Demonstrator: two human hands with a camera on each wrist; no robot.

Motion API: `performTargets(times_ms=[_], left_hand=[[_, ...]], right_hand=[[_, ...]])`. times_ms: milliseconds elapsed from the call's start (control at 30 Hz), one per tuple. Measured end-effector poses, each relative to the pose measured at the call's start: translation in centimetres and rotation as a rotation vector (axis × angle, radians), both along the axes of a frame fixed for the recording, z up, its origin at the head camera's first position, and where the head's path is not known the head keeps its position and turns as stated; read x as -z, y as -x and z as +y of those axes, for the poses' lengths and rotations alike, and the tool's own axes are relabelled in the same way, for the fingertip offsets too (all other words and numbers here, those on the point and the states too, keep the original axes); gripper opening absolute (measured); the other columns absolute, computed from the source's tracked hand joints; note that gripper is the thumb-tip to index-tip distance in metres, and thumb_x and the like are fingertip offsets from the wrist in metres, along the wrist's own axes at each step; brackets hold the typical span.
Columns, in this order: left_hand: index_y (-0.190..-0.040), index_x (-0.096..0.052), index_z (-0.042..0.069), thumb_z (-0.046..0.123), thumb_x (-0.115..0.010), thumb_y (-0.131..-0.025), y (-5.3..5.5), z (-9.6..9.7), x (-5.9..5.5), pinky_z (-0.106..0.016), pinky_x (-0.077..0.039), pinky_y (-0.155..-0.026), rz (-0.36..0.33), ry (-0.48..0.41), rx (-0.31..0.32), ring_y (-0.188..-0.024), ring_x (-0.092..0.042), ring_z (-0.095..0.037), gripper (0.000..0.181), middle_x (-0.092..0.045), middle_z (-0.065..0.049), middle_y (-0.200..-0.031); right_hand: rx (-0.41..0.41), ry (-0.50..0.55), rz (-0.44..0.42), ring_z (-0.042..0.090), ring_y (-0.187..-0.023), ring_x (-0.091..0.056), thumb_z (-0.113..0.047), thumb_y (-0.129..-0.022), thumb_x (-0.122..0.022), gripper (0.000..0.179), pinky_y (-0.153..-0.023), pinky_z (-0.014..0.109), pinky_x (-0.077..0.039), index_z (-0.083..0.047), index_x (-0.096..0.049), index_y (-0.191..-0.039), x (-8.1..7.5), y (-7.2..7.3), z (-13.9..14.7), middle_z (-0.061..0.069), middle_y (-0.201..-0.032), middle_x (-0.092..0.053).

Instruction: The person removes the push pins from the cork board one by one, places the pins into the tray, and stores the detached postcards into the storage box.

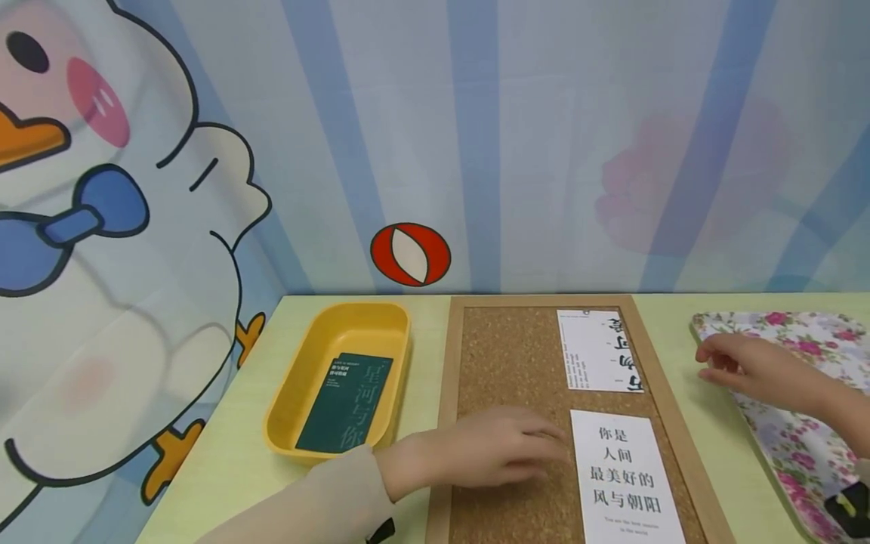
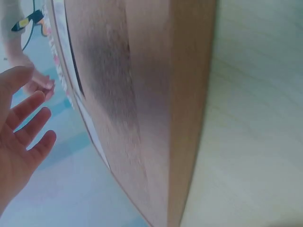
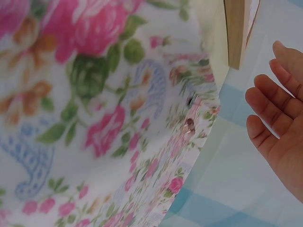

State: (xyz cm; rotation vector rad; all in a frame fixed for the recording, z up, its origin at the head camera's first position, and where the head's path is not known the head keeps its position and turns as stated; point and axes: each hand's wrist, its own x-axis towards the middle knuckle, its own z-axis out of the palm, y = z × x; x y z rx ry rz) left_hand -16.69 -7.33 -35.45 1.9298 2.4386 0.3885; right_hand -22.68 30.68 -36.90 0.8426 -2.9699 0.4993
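My left hand (image 1: 499, 447) is over the lower left part of a wood-framed cork board (image 1: 510, 355), its fingers loosely extended and holding nothing. Two white cards with Chinese lettering lie on the board's right side: an upper card (image 1: 598, 351) with large black characters turned sideways, and a lower card (image 1: 625, 480) with upright lines of text. My right hand (image 1: 768, 370) hovers by the left edge of a floral tray (image 1: 782, 446). In the right wrist view its fingers (image 3: 265, 101) are relaxed, with nothing between them.
Left of the board stands a yellow plastic basket (image 1: 285, 412) with dark green cards (image 1: 350, 400) inside. Two small dark items, too blurred to name, show on the tray in the right wrist view. A printed cloth (image 1: 544, 151) hangs behind the pale table (image 1: 204, 483).
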Motion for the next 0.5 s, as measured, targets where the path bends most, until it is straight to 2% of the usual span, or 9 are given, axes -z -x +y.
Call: performTargets(times_ms=[233,333,500], left_hand=[[-0.122,-0.06,0.013,0.019,-0.059,-0.093,0.0,-2.2,-1.0,-0.017,-0.031,-0.101,-0.056,-0.048,-0.083,-0.118,-0.049,-0.011,0.03,-0.057,-0.003,-0.125],[-0.12,-0.061,0.012,0.017,-0.06,-0.092,0.2,-3.3,-1.3,-0.017,-0.033,-0.1,-0.046,-0.078,-0.123,-0.117,-0.05,-0.011,0.029,-0.057,-0.003,-0.124],[-0.119,-0.062,0.013,0.018,-0.06,-0.092,0.2,-6.2,-1.2,-0.021,-0.038,-0.098,-0.039,-0.121,-0.22,-0.116,-0.051,-0.012,0.028,-0.057,-0.001,-0.124]], right_hand=[[-0.123,0.101,0.072,-0.005,-0.065,-0.04,-0.004,-0.081,-0.069,0.016,-0.051,0.021,-0.039,-0.003,-0.061,-0.095,0.2,-0.5,-0.9,-0.013,-0.075,-0.048],[-0.149,0.105,0.102,-0.006,-0.067,-0.042,-0.003,-0.079,-0.071,0.019,-0.052,0.021,-0.04,-0.006,-0.061,-0.095,0.3,-0.6,-1.5,-0.015,-0.078,-0.049],[-0.195,0.115,0.059,-0.005,-0.072,-0.045,-0.007,-0.079,-0.072,0.022,-0.054,0.021,-0.042,-0.007,-0.06,-0.098,0.2,-0.9,-2.4,-0.015,-0.083,-0.052]])
